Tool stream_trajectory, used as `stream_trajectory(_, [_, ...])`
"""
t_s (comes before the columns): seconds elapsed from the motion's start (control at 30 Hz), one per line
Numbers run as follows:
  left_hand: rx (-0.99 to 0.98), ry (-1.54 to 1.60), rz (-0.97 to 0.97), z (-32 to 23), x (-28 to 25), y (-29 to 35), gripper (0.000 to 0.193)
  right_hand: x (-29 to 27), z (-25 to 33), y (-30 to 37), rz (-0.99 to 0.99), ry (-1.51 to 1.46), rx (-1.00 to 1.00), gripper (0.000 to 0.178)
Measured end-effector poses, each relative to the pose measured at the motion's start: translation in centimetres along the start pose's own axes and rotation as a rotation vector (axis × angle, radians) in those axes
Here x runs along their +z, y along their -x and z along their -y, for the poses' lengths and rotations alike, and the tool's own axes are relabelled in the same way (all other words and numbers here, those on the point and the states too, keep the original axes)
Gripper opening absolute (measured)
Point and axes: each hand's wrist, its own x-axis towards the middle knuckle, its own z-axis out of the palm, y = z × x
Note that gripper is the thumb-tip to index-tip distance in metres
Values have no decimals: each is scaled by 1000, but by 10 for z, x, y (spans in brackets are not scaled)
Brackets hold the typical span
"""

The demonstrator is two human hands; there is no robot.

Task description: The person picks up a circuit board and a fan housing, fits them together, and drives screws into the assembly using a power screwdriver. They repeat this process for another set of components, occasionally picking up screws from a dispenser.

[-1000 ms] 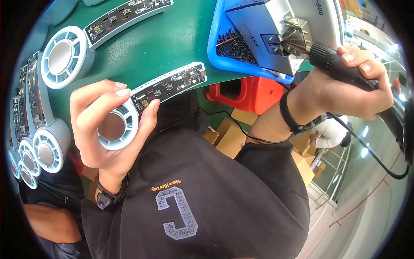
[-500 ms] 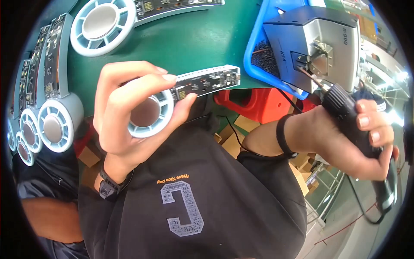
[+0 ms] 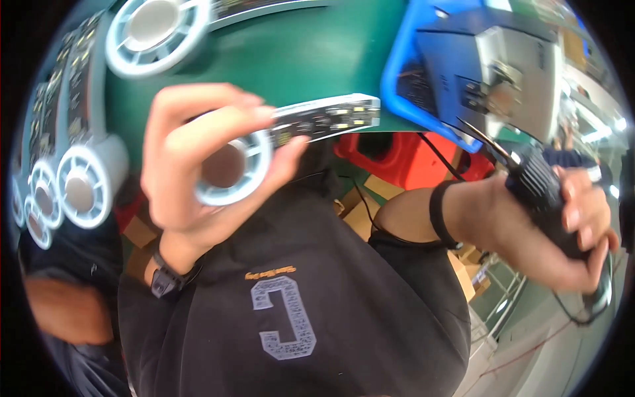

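By the green tabletop (image 3: 297,56), a pale-blue, ring-ended plastic unit (image 3: 294,123) bearing a black circuit board (image 3: 337,118) was pinched in the curled left hand (image 3: 182,159), its ring partly covered, components blurred. A black cylindrical screwdriver (image 3: 534,177), partly hidden, was gripped by the wrapped right hand (image 3: 536,241).

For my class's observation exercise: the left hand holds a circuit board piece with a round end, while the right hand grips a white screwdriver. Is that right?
The screwdriver in the right hand is black, not white, as the head view shows. The rest stands.
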Motion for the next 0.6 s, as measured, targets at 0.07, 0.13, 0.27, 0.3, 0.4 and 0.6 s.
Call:
stream_trajectory(0.07, [-4,-13,5,3,-2,1,63,9,3,10,0,-63,67,19])
stream_trajectory(0.13, [33,72,-17,8,0,3,66,22,20,28,28,-139,129,19])
stream_trajectory(0.27, [11,99,-63,11,1,9,69,42,20,48,126,-271,209,20])
stream_trajectory(0.3, [6,96,-69,12,1,9,69,45,26,50,154,-295,219,20])
stream_trajectory(0.4, [39,99,-87,15,0,11,70,58,31,59,235,-356,242,20])
stream_trajectory(0.6, [49,103,-72,18,-5,14,70,62,35,62,382,-444,280,21])
